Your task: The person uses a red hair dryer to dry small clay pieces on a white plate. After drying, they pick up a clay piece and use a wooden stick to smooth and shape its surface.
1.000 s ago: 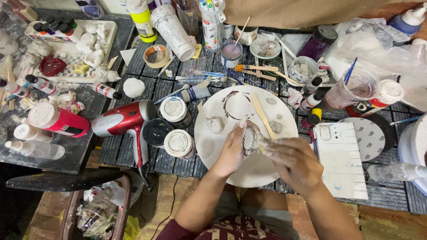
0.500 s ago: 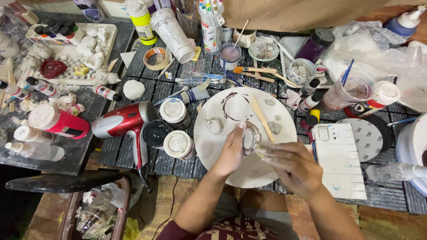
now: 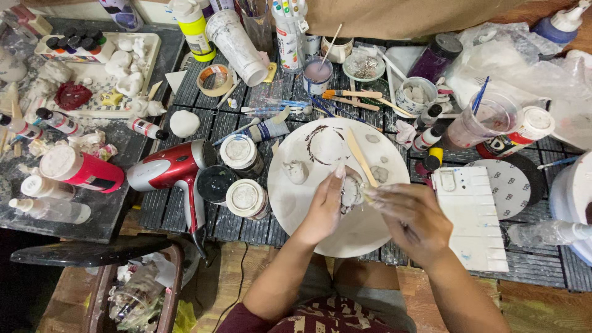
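The left hand (image 3: 325, 206) is cupping a small pale clay piece (image 3: 353, 190) over the round white board (image 3: 327, 228), its fingers pressed together along the piece's left side, thumb hidden behind. The right hand (image 3: 413, 219) is meeting it from three o'clock, fingertips pinching at the piece's right edge; what they grip is too small to tell. The piece is sitting just right of the board's centre. A wooden stick (image 3: 361, 157) is lying at one o'clock of it, a clay lump (image 3: 296, 171) at ten o'clock. A red hairdryer (image 3: 172, 169) is resting well off at nine o'clock, beside three lidded jars (image 3: 245, 197). A white palette (image 3: 472, 216) is lying at three o'clock.
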